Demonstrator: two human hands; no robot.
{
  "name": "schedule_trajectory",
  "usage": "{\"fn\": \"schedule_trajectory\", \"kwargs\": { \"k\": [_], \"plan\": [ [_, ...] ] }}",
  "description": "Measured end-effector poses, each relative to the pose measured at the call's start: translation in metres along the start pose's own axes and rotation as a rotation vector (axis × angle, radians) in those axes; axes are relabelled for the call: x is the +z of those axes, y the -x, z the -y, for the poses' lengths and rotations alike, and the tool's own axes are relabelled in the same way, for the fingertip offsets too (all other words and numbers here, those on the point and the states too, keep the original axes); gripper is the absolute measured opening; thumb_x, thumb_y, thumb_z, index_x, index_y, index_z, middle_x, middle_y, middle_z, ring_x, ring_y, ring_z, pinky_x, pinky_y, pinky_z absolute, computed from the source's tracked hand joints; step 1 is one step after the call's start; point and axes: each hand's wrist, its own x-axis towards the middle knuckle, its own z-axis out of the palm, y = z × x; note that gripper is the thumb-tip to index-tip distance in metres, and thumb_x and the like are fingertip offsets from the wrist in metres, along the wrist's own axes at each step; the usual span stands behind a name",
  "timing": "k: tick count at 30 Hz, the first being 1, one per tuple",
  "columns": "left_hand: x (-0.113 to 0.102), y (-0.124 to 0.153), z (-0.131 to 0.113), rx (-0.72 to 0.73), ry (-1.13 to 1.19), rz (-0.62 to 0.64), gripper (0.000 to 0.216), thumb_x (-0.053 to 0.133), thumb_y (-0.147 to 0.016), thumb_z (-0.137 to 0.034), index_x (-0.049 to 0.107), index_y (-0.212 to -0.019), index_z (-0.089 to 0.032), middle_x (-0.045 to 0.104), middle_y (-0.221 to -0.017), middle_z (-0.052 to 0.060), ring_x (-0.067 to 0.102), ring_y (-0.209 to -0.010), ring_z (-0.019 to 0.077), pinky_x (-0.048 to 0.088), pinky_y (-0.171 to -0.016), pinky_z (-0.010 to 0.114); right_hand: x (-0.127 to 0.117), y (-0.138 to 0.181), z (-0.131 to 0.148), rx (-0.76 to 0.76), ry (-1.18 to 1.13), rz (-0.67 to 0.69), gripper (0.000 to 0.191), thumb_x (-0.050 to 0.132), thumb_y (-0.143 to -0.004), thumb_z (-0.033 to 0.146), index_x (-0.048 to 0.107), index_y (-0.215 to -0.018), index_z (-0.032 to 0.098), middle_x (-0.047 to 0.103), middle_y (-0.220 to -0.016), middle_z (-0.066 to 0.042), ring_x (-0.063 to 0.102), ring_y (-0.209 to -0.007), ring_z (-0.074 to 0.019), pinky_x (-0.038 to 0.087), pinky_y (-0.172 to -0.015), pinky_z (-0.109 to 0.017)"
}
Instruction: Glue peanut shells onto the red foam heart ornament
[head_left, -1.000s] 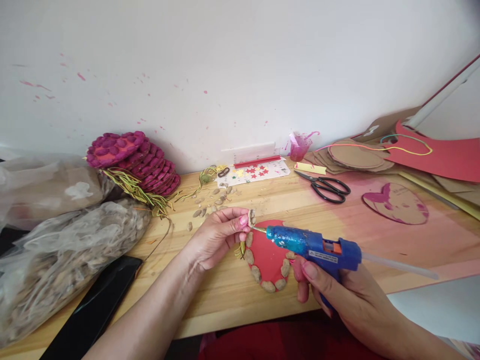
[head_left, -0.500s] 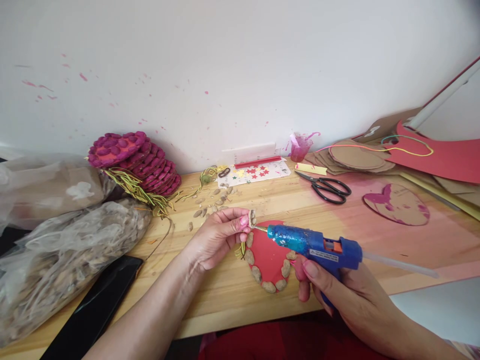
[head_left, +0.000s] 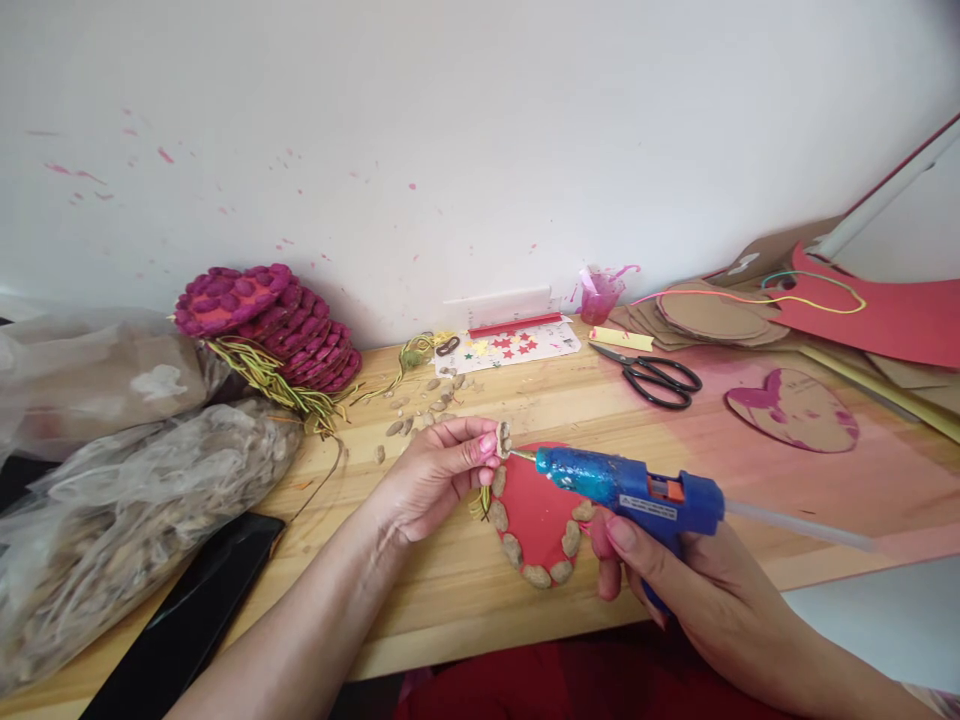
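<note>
Between the thumb and fingers of my left hand (head_left: 442, 470) is a tan peanut shell (head_left: 503, 440), its hollow side turned right. My right hand (head_left: 675, 580) grips a blue hot glue gun (head_left: 626, 485), and the metal nozzle meets the shell or sits right by it. A clear glue stick (head_left: 799, 525) pokes out of the gun's back. Below both hands lies a red heart-shaped piece (head_left: 534, 520) with several shells along its edge. The gun and my right hand cover part of its upper right. Yellow-green cord shows at its left edge.
Loose shells (head_left: 412, 420) lie beyond my left hand. Purple-painted pieces (head_left: 277, 320) are stacked near a bag of shells (head_left: 180, 510) and a black phone-like slab (head_left: 187, 620). Black scissors (head_left: 652, 378), a cardboard heart (head_left: 793, 410) and cardboard pieces (head_left: 712, 310) occupy the right.
Almost nothing differs. Both hands keep the shell and the glue gun in the same place, nozzle against or beside the shell.
</note>
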Motion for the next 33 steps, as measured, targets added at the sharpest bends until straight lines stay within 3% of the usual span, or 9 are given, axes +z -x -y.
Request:
{"fn": "schedule_trajectory", "kwargs": {
  "k": [6,12,15,20,25,29,33],
  "plan": [
    [-0.001,-0.001,0.000,-0.003,-0.002,0.005,0.028,0.093,-0.060,-0.021,0.076,-0.081,-0.012,0.066,-0.065,0.002,0.061,-0.059,0.0078,0.052,-0.054,0.015,0.001,-0.003,0.004,-0.061,0.089,-0.023,0.037,0.045,-0.101,0.042,0.065,-0.074,0.025,0.066,-0.070,0.003,0.054,-0.051,-0.0115,0.044,-0.046,-0.025],
    [-0.001,-0.001,0.000,-0.011,-0.012,0.009,0.028,0.093,-0.061,-0.021,0.076,-0.080,-0.011,0.066,-0.065,0.003,0.059,-0.058,0.0074,0.051,-0.054,0.015,-0.001,-0.004,0.001,-0.191,0.310,-0.068,0.028,0.049,-0.099,0.037,0.061,-0.077,0.026,0.067,-0.074,0.002,0.061,-0.069,-0.0177,0.048,-0.066,-0.032],
    [-0.001,-0.002,0.001,-0.008,-0.015,0.011,0.027,0.092,-0.062,-0.021,0.075,-0.080,-0.011,0.066,-0.066,0.003,0.059,-0.058,0.0072,0.051,-0.054,0.015,-0.003,-0.004,-0.001,-0.174,0.288,-0.080,0.029,0.050,-0.099,0.039,0.062,-0.075,0.027,0.068,-0.074,0.001,0.061,-0.069,-0.0184,0.047,-0.067,-0.034],
    [-0.002,-0.003,0.001,0.017,-0.057,-0.003,0.026,0.092,-0.062,-0.022,0.075,-0.079,-0.011,0.066,-0.067,0.002,0.059,-0.059,0.0077,0.051,-0.055,0.016,-0.006,-0.010,-0.006,0.085,-0.145,-0.094,0.035,0.050,-0.097,0.050,0.065,-0.080,0.024,0.068,-0.069,-0.001,0.053,-0.049,-0.0135,0.044,-0.045,-0.028],
    [-0.005,-0.004,0.003,0.147,-0.264,-0.062,0.020,0.088,-0.069,-0.025,0.076,-0.081,-0.015,0.067,-0.070,0.001,0.061,-0.060,0.0088,0.054,-0.058,0.019,-0.018,-0.022,-0.009,0.209,-0.687,-0.257,0.028,0.064,-0.089,0.050,0.062,-0.085,0.023,0.070,-0.078,-0.002,0.068,-0.063,-0.0168,0.045,-0.042,-0.022],
    [0.000,-0.005,0.006,0.256,-0.542,-0.111,0.016,0.084,-0.073,-0.028,0.077,-0.084,-0.018,0.070,-0.080,0.003,0.063,-0.068,0.0122,0.057,-0.065,0.025,-0.029,-0.028,-0.010,0.286,-0.814,-0.284,0.027,0.060,-0.092,0.048,0.061,-0.082,0.023,0.070,-0.077,-0.002,0.074,-0.071,-0.0189,0.047,-0.046,-0.021],
    [0.014,-0.007,0.007,0.495,-1.006,-0.094,0.004,0.076,-0.080,-0.021,0.079,-0.084,-0.021,0.071,-0.087,0.005,0.065,-0.083,0.0162,0.053,-0.074,0.025,-0.033,-0.032,-0.013,0.347,-0.866,-0.233,0.025,0.062,-0.091,0.046,0.062,-0.083,0.022,0.072,-0.076,-0.003,0.076,-0.077,-0.0215,0.053,-0.053,-0.023]
  ]
}}
